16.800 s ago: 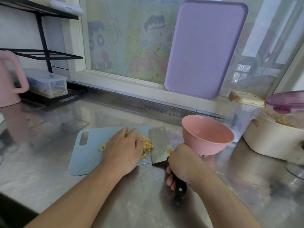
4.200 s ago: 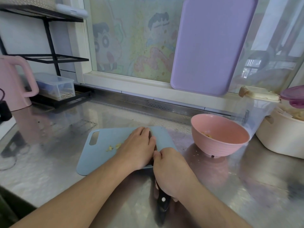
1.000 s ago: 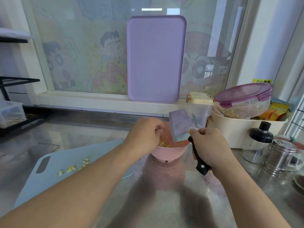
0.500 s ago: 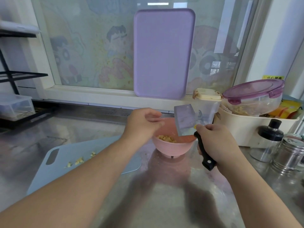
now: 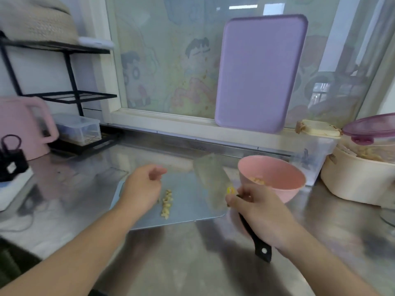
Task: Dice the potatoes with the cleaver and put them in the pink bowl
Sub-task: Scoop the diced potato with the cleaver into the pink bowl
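Domestic kitchen: steel counter [image 5: 192, 263] below a cartoon-decorated window [image 5: 171, 71], chopping boards [image 5: 188, 201], pink kettle [image 5: 21, 127] far left, food containers [image 5: 359, 180] far right.

No text, brand or number can be read anywhere: the small yellow sticker [image 5: 231, 190] on the cleaver [image 5: 210, 182] blade is too blurred, and the window film [image 5: 171, 67] carries only cartoon drawings.

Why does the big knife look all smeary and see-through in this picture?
In the head view the cleaver is motion-blurred, so its blade looks ghostly, though its black handle in the right hand shows fairly clearly; the left hand is a bit soft too; the pink bowl and the purple board at the window stay sharper.
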### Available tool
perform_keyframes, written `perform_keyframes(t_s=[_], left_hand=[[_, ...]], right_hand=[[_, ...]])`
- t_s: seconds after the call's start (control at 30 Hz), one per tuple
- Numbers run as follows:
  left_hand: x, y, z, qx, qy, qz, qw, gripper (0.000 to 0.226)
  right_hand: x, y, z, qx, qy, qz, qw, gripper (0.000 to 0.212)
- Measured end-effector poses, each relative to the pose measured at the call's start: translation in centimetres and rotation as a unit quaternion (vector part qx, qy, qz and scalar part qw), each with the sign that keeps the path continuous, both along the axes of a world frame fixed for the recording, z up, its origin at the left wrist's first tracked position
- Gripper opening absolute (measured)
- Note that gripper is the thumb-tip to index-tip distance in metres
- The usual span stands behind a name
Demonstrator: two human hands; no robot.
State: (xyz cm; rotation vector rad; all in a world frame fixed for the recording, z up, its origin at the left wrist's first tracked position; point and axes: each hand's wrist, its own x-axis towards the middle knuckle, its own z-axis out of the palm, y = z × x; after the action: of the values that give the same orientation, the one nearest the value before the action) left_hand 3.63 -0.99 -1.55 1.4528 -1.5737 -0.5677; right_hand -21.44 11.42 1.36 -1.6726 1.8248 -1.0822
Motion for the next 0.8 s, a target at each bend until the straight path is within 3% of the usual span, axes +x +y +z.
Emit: perform_keyframes(t_s=[0.17, 0.27, 0.4, 0.57, 0.8], left_hand=[[2.1, 2.0, -1.9, 0.024, -0.149, -0.03, 0.988, 0.042], [2.2, 2.5, -2.5, 0.028, -0.194, -0.034, 0.98, 0.048], [2.3, 2.8, -2.7, -0.002, -0.189, -0.017, 0.982, 0.057], [3.4, 2.1, -3.5, -0.032, -0.168, 0.045, 0.984, 0.033], [2.9, 2.6, -3.1, -0.056, -0.164, 0.025, 0.985, 0.027]], right_hand=[[3.0, -1.4, -1.2, 0.091, 0.025, 0.018, 0.995, 0.035], [4.4, -2.1, -1.0, 0.11, 0.036, 0.027, 0.993, 0.04], [5.8, -2.9, -1.6, 0.123, 0.044, 0.015, 0.991, 0.035], [6.3, -2.9, -2.2, 0.114, 0.076, -0.009, 0.991, 0.032], [6.6, -3.2, -2.8, 0.109, 0.122, -0.009, 0.986, 0.036]])
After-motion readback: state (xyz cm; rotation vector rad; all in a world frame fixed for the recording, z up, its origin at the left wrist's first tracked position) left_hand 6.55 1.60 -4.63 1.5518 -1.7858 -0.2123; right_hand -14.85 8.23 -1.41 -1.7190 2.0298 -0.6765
